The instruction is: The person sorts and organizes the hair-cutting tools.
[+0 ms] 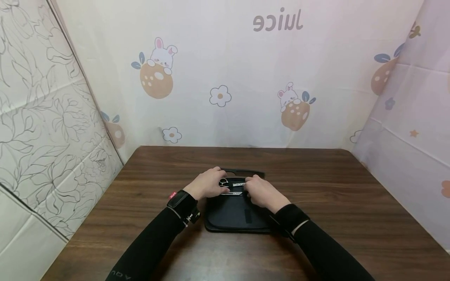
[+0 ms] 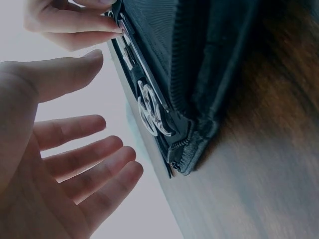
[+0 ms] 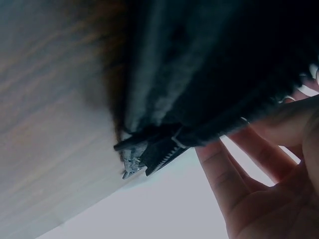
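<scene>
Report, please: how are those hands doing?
Left hand open, beside silver scissors. Right hand at blade end. Black case on table. No obstruction visible.

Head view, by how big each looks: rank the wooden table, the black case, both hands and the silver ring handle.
1. Wooden table
2. Black case, partly covered
3. Left hand and right hand: too alike to rank
4. Silver ring handle
</scene>
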`<state>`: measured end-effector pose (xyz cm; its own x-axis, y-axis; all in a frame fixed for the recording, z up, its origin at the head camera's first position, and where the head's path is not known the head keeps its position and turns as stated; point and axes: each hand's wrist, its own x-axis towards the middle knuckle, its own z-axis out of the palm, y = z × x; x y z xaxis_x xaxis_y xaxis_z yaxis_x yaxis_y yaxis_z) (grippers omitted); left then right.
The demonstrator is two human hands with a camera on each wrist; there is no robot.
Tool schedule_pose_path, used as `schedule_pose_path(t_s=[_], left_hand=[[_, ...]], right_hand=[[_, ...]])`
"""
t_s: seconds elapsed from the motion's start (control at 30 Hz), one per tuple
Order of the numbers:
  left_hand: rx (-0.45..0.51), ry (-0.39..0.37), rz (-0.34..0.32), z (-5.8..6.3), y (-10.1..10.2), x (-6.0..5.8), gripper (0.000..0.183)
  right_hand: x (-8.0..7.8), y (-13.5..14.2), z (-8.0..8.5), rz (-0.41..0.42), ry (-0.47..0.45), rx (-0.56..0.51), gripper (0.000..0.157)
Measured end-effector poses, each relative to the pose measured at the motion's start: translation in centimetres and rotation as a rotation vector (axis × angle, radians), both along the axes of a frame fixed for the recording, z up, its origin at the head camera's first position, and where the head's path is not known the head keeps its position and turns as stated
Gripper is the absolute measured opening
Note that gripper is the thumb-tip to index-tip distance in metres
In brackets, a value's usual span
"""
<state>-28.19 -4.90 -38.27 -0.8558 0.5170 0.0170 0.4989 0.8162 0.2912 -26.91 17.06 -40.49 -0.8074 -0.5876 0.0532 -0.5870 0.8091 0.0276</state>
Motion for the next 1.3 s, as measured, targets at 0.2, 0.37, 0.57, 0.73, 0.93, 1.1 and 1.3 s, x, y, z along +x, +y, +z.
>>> schedule_pose_path(t_s=[0.2,0.37,0.57,0.73,0.93,1.1,1.3], left_hand=[[-0.003,-0.007,0.018,-0.3,0.0,-0.6,0.05],[-0.005,-0.035,0.015,-0.6,0.0,-0.9,0.05],[-0.041,-0.038,0.015,-1.0,0.2,-1.1,0.052],[-0.065,-0.084,0.006,-1.3,0.4,-0.6,0.054],[-0.078,-0.11,-0.005,-1.6,0.1,0.1,0.063],[-0.078,-0.115,-0.039,-1.6,-0.4,0.3,0.073],[-0.063,-0.133,-0.048,-1.5,-0.6,0.6,0.076]], right_hand=[[0.0,0.1,0.0,0.011,0.008,-0.005,0.014],[-0.1,0.2,-0.1,0.008,0.001,-0.013,0.013],[0.0,0.2,0.0,0.005,-0.007,-0.023,0.013],[0.1,0.5,0.0,0.004,-0.02,-0.041,0.01],[0.1,0.8,0.4,0.0,-0.063,-0.084,0.01],[-0.2,0.9,0.7,-0.011,-0.107,-0.103,0.01],[-0.7,0.9,0.9,-0.026,-0.179,-0.101,0.012]])
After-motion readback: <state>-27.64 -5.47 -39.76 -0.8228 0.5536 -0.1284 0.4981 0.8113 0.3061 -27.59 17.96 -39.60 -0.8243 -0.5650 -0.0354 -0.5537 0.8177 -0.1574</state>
